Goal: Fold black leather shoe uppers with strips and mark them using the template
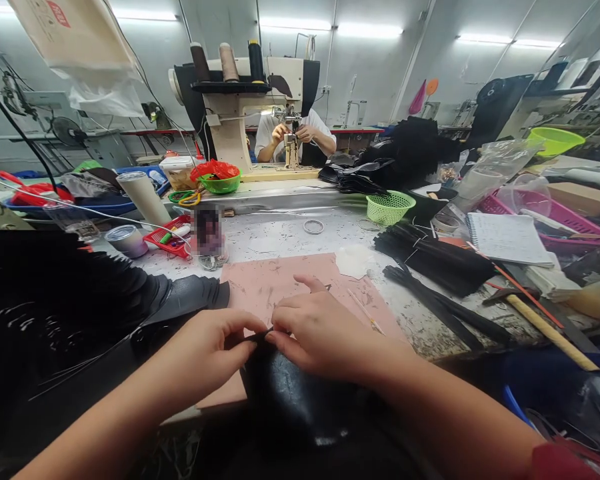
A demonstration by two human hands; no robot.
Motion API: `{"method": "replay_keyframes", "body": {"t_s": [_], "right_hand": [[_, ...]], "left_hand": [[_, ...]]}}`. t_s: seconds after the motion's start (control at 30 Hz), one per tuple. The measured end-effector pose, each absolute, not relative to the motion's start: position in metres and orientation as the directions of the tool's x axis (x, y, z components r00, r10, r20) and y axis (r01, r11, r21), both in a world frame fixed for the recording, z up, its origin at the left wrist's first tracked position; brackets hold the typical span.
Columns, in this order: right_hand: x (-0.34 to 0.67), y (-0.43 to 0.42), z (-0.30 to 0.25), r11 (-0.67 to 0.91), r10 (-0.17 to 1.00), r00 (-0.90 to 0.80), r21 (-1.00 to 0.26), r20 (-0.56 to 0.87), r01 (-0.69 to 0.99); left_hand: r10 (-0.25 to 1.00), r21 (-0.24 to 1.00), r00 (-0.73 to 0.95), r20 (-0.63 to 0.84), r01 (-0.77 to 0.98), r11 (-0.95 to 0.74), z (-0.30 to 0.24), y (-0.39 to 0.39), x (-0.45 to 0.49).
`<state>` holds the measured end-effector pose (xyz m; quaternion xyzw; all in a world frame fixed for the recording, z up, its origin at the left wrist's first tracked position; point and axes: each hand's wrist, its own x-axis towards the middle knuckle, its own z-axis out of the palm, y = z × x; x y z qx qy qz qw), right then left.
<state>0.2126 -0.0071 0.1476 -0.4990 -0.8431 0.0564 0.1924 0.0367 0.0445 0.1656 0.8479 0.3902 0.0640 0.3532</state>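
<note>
A glossy black piece of leather-like material [300, 393] hangs over the near edge of the bench, close to my body. My left hand [213, 340] pinches its upper edge between thumb and fingers. Right beside it, my right hand [313, 327] grips the same edge, thumb below and index finger raised. A small dark tip pokes out behind the right hand's knuckles; I cannot make out what it is. Under the hands lies a pink board [265, 277] with scattered dark marks. A thin white stick [365, 310] rests on its right side.
Stacked black pieces [190, 293] crowd the left. To the right lie black strips [440, 307], a hammer [550, 330], a notebook [510, 237] and a green basket [390, 207]. A sewing machine [227, 120] stands ahead, with another person's hands [307, 133] working behind it.
</note>
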Motion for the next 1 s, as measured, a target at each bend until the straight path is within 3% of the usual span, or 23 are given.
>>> {"method": "replay_keyframes", "body": {"t_s": [0.17,0.23,0.43,0.57,0.87,1.0], "right_hand": [[0.207,-0.008,0.145,0.499,0.853,-0.434,-0.206,0.29,0.842],[0.206,-0.008,0.147,0.507,0.851,-0.447,-0.208,0.278,0.836],[0.217,0.003,0.153,0.529,0.838,-0.542,-0.34,0.065,0.778],[0.222,0.012,0.153,0.526,0.832,-0.552,-0.398,0.057,0.752],[0.222,0.014,0.157,0.512,0.847,-0.527,-0.36,0.062,0.78],[0.218,0.013,0.156,0.525,0.845,-0.53,-0.309,0.075,0.793]], "left_hand": [[0.632,0.333,0.758,-0.164,0.645,-0.687,0.175,0.048,0.042],[0.626,0.276,0.763,-0.162,0.644,-0.714,0.177,0.05,0.043],[0.651,0.31,0.708,-0.273,0.706,-0.637,0.176,0.056,0.041],[0.644,0.405,0.695,-0.32,0.715,-0.57,0.173,0.06,0.04],[0.629,0.451,0.704,-0.331,0.703,-0.55,0.174,0.064,0.043],[0.581,0.395,0.75,-0.318,0.661,-0.638,0.178,0.063,0.05]]}}
